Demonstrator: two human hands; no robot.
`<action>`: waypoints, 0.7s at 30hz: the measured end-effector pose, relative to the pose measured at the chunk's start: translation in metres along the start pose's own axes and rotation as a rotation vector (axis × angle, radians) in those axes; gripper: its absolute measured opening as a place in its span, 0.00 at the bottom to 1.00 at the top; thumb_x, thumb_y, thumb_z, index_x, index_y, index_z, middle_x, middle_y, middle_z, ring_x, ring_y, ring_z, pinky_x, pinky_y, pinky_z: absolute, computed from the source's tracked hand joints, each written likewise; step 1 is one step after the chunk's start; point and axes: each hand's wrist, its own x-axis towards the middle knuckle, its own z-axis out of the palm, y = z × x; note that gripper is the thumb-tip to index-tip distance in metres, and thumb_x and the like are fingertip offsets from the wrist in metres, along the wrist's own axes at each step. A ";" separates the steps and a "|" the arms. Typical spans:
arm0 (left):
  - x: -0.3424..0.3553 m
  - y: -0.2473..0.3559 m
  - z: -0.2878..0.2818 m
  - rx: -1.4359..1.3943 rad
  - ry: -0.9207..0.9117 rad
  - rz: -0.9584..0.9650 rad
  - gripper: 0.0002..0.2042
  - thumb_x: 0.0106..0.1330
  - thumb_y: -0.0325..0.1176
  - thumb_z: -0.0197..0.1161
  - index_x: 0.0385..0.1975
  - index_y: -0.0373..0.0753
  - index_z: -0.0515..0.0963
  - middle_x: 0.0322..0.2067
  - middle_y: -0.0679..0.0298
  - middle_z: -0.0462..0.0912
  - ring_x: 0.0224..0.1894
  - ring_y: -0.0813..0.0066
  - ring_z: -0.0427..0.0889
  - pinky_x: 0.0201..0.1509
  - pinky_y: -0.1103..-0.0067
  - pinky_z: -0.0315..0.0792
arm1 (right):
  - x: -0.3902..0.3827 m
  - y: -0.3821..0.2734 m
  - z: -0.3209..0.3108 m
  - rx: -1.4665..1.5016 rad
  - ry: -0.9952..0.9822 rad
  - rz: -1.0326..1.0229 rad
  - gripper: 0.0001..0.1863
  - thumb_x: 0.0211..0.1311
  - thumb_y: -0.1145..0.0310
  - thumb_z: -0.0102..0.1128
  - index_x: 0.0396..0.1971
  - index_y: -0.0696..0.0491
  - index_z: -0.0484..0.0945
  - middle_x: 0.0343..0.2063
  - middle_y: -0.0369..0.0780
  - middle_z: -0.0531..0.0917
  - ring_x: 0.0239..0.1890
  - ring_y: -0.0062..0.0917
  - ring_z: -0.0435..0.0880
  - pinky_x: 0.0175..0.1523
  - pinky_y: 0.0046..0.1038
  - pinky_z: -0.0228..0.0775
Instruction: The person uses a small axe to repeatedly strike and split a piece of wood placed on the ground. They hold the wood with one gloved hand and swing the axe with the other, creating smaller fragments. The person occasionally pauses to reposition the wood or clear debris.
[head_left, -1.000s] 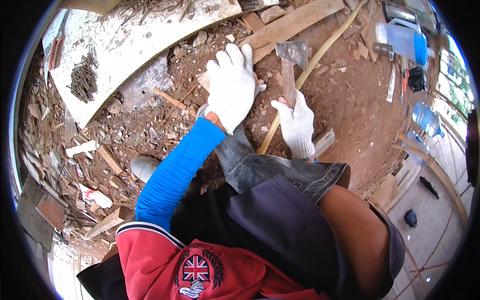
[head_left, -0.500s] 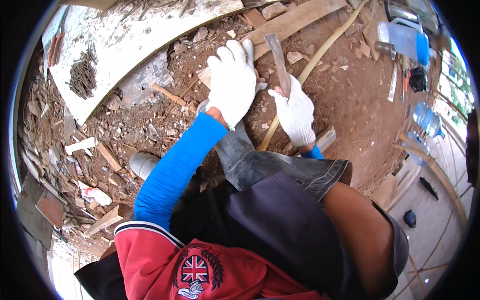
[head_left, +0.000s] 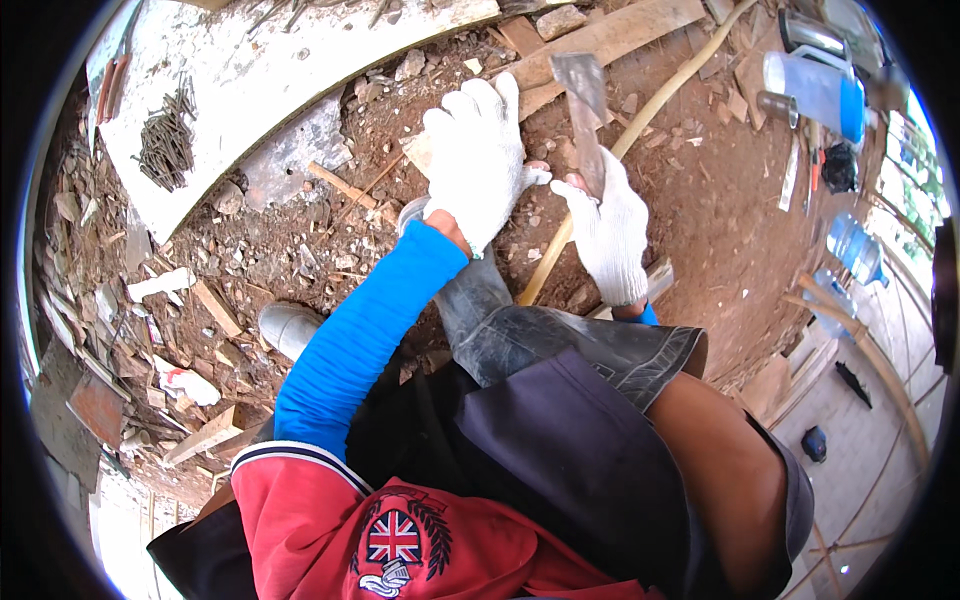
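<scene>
My left hand (head_left: 477, 155), in a white knit glove, is spread flat with its thumb out to the right. It rests on or just over a pale wood piece (head_left: 420, 150), mostly hidden beneath it. To its right, my right hand (head_left: 608, 235), gloved too, is closed round a worn grey-brown metal blade tool (head_left: 583, 110). This points up and away, and its far end is broader; the grip is hidden in the palm. Bare fingertips show through the right glove. My boot and dark trouser leg (head_left: 480, 300) lie below the left wrist.
A long pale pole (head_left: 665, 95) runs diagonally past my right hand, with a plank (head_left: 620, 40) beyond. A whitish board (head_left: 270, 70) at far left carries a pile of nails (head_left: 167, 140). Rubble and wood scraps cover the ground at left. A blue-lidded jug (head_left: 810, 85) lies at far right.
My right hand and the blade tool have shifted slightly right, and the blade has turned to show more of its broad face. My left hand has moved a little right.
</scene>
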 end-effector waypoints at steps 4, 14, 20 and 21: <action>-0.003 -0.002 0.005 -0.011 0.033 -0.011 0.58 0.59 0.70 0.76 0.80 0.29 0.65 0.60 0.46 0.73 0.55 0.52 0.74 0.55 0.58 0.70 | -0.003 0.008 0.006 0.026 -0.092 0.081 0.36 0.73 0.50 0.77 0.71 0.55 0.78 0.44 0.52 0.93 0.44 0.47 0.96 0.49 0.41 0.87; -0.019 -0.008 0.009 -0.218 0.181 0.043 0.52 0.65 0.58 0.78 0.79 0.25 0.66 0.72 0.34 0.72 0.71 0.36 0.74 0.72 0.48 0.70 | -0.001 0.024 0.022 -0.067 -0.094 0.026 0.33 0.75 0.55 0.77 0.72 0.56 0.77 0.42 0.48 0.95 0.42 0.32 0.97 0.47 0.34 0.87; -0.030 -0.026 0.023 -0.555 0.444 0.053 0.43 0.71 0.46 0.78 0.78 0.26 0.67 0.72 0.33 0.75 0.71 0.33 0.77 0.77 0.50 0.71 | 0.001 0.033 0.029 -0.019 -0.069 -0.004 0.30 0.76 0.50 0.73 0.69 0.51 0.79 0.38 0.48 0.93 0.36 0.45 0.95 0.43 0.42 0.86; -0.030 -0.030 0.023 -0.589 0.437 0.059 0.41 0.71 0.45 0.77 0.77 0.27 0.68 0.72 0.34 0.75 0.71 0.33 0.77 0.77 0.50 0.71 | 0.000 0.035 0.031 0.100 -0.054 -0.032 0.31 0.75 0.49 0.73 0.68 0.52 0.79 0.37 0.48 0.93 0.36 0.46 0.95 0.42 0.43 0.85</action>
